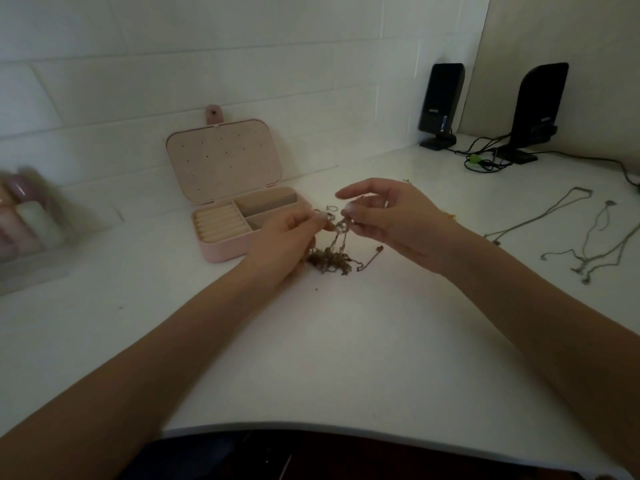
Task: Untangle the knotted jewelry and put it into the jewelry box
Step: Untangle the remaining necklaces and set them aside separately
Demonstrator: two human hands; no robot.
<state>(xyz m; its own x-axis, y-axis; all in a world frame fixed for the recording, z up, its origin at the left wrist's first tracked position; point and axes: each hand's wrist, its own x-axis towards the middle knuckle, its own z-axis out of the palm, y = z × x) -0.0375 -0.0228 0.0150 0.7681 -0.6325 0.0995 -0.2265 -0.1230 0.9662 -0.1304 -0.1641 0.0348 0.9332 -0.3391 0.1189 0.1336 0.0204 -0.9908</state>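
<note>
Between the left hand (284, 233) and the right hand (388, 220), both pinching, a chain piece rises from the knotted jewelry (329, 261) lying on the surface (329, 358) just below them. Untangling is in progress, I judge; next needs gentle pulling apart. Just left of the hands, the jewelry box (221, 251) stands open.

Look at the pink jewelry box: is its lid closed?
No, the jewelry box stands open, lid upright against the wall, its compartments showing.

Far right of the fingers two black speakers (441, 102) stand on the white table (346, 341), cables (485, 157) trailing between them.
</note>
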